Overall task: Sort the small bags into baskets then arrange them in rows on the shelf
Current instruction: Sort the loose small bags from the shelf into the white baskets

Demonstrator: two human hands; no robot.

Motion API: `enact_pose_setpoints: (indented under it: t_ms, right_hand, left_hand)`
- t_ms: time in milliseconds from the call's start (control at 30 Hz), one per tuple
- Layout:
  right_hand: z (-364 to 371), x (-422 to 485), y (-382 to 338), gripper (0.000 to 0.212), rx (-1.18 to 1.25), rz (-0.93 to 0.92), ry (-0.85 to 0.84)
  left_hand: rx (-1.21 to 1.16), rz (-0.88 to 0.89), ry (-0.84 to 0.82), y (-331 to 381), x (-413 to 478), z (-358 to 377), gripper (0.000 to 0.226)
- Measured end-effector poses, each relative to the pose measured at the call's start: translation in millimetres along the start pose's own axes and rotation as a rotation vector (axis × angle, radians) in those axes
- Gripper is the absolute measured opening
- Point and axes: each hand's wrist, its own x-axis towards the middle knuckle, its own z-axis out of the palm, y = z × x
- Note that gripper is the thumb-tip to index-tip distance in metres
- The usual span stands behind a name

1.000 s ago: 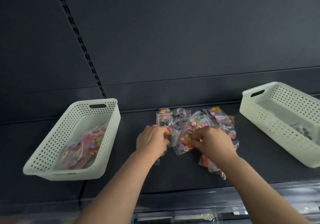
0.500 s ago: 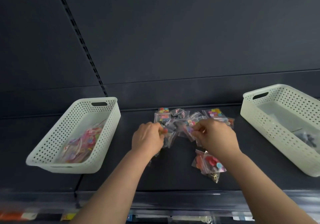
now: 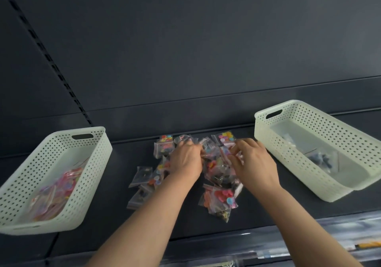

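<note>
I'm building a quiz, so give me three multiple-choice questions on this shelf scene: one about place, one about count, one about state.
1. The pile of small clear plastic bags lies: A between the white perforated plastic left basket and right basket; B inside a basket; C on the floor.
2. Baskets in view: A one; B two; C three.
3. The left basket is: A empty; B holding colourful bags; C overturned.
1A: it lies on the dark shelf between them. 2B: one each side. 3B: they show inside.
</note>
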Motion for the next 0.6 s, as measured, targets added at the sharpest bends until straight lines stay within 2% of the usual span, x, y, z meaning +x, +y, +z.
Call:
enact_pose_setpoints:
  t_ms: [100,200,333,433,600]
  right_hand:
    - [-4.2,0.3,3.5,0.011,0.071,0.026,0.042]
    - [-3.8,6.5,-2.9,0.014,0.161,0.029,0.069]
    - [5.8,17.3,-33.1,0.013,0.261,-0.009,0.038]
    - [18.0,22.1,-72.7,0.014,0.344,-0.110,0.000]
    - [40.6,21.0,-153.7,0.013,0.430,-0.273,-0.065]
  left_hand:
    - [-0.145,-0.014,0.135,-2.0,-1.1,-1.0,0.015]
    - [-0.376,-0.054,0.218,-6.1,-6.0,-18.2,0.014]
    - [-0.534,-0.172,0.261,-34.0,-20.8,-47.1,0.014]
    - [-0.524,-0.270,0.373,-72.0,-39.8,-72.9,0.014]
    - [-0.289,-0.425,0.577,-152.3,-89.9,-115.4,0.013]
